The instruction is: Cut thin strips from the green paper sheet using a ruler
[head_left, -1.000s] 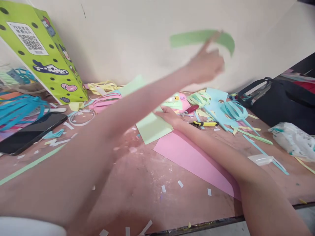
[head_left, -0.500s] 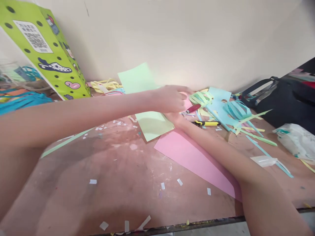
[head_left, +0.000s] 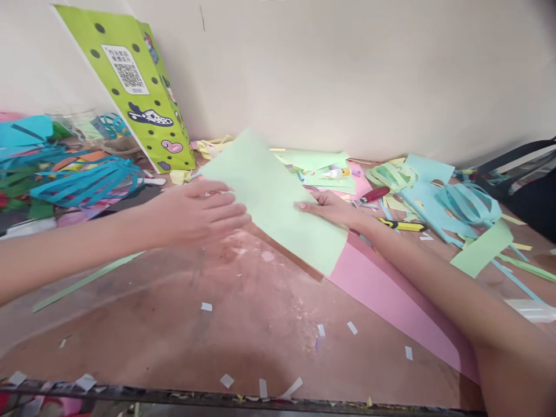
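My right hand (head_left: 328,208) grips a pale green sheet of paper (head_left: 273,197) at its right edge, thumb on top and fingers underneath. The sheet tilts just above the brown tabletop. At its left side is my left hand (head_left: 212,211), fingers stretched out and holding nothing; whether they touch the paper I cannot tell. Under the green sheet's lower corner and my right forearm lies a pink sheet (head_left: 391,295). Beyond my right hand are a red-handled tool (head_left: 375,194) and a yellow-and-black utility knife (head_left: 403,225).
A tall green paper bag (head_left: 143,98) stands against the wall at back left. Blue fringed paper (head_left: 91,182) is heaped beside it. At right lie curled blue strips (head_left: 469,202) and a green paper piece (head_left: 482,249). A small glue bottle (head_left: 336,173) lies behind; white scraps dot the table.
My left hand has drawn back leftward from across my right wrist and opened. The green sheet, in my right hand, has turned. A wider green piece now shows at right. The view has swung left.
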`<state>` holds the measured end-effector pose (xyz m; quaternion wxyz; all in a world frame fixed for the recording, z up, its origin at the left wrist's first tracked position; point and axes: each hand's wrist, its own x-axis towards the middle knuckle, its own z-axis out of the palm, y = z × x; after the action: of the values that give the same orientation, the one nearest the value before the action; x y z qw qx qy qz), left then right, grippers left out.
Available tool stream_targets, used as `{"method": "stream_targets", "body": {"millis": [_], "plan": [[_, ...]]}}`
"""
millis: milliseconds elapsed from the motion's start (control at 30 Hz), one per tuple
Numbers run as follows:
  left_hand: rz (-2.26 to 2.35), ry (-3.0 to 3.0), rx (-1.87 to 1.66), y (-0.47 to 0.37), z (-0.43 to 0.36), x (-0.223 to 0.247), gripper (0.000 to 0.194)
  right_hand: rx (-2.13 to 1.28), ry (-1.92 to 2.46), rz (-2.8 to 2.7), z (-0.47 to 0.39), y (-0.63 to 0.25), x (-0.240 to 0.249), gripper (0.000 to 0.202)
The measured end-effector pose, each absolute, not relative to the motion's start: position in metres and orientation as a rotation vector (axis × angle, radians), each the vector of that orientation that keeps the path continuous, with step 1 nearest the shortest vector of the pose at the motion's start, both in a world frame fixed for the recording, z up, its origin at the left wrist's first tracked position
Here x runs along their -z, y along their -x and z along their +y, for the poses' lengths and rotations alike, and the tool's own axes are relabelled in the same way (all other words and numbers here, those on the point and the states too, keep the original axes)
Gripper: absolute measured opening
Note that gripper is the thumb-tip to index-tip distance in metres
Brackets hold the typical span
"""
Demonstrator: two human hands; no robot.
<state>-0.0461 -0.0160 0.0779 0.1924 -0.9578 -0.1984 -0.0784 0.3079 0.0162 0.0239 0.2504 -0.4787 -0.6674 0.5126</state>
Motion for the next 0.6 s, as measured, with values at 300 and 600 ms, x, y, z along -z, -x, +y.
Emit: {"method": "stream_targets", "body": {"millis": [300,600], "plan": [[-0.336,2.407,0.258,0.057,-0.042,-0.042,0.040,-1.450,1.271,-1.886,-0.007,-0.276,-0.037,0.053],[-0.176,2.604,0.305,0.048,-0.032,-0.017,0.066,-1.628,0.864,-1.791,-0.042,-0.239,-0.018,0.038]]}}
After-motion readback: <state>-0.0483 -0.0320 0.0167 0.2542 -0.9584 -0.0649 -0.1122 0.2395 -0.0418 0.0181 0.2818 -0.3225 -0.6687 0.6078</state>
